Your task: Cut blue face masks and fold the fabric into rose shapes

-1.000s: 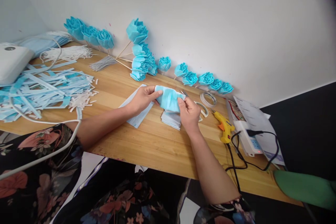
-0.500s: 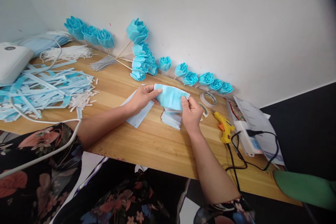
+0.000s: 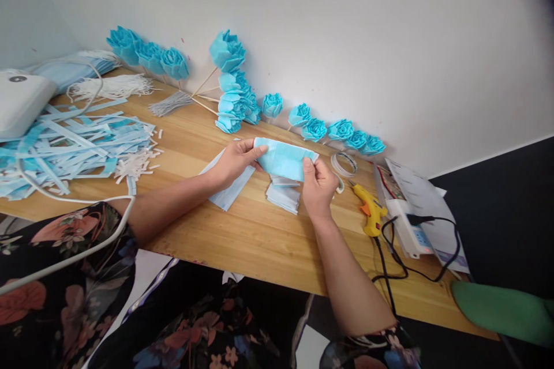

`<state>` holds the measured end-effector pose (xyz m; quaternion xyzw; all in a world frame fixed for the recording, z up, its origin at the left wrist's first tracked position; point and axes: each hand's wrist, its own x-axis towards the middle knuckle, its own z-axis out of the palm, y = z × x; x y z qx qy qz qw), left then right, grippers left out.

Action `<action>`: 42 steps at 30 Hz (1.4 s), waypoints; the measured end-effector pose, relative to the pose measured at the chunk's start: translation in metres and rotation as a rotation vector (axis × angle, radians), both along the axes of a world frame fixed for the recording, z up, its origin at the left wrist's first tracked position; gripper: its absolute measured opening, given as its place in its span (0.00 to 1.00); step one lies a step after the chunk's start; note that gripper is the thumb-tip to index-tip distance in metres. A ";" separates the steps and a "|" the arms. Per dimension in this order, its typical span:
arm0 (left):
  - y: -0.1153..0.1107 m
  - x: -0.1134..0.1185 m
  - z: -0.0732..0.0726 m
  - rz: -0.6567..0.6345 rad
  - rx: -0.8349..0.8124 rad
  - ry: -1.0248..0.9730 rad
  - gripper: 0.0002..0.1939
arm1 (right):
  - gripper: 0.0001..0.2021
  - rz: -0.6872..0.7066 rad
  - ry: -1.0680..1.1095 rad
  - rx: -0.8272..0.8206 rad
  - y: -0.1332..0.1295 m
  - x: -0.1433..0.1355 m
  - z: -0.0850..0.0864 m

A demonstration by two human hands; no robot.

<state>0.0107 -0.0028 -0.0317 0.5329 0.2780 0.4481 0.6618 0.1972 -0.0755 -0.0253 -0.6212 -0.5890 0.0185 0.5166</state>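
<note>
A light blue rectangle of mask fabric [image 3: 281, 159] is stretched between my two hands above the wooden table. My left hand [image 3: 237, 162] pinches its left end, thumb on top. At the opposite end, my right hand [image 3: 319, 184] grips it between thumb and fingers. Below the fabric lies a small stack of pale blue cut pieces [image 3: 283, 197], partly hidden by it. Under my left hand and forearm rests a longer pale blue sheet [image 3: 231, 189], also partly covered.
Blue fabric flowers [image 3: 229, 98] line the wall. Cut strips [image 3: 86, 147] heap at left beside a white device [image 3: 23, 104]. At right are a tape roll [image 3: 344, 164], a yellow glue gun [image 3: 370, 210], a power strip [image 3: 411, 230] and a green chair edge [image 3: 497, 308].
My right hand has moved slightly right, pulling the fabric wider and flatter. The left hand stays in place.
</note>
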 end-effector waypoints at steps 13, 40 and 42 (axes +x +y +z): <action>-0.003 0.000 0.005 -0.031 0.035 0.046 0.22 | 0.18 0.112 -0.080 -0.055 0.000 -0.002 -0.003; -0.002 0.000 0.002 -0.013 0.006 0.027 0.22 | 0.21 0.049 -0.015 -0.014 0.002 0.000 -0.003; -0.002 0.000 0.002 -0.015 0.004 0.029 0.22 | 0.21 0.068 -0.023 -0.032 0.002 -0.001 -0.003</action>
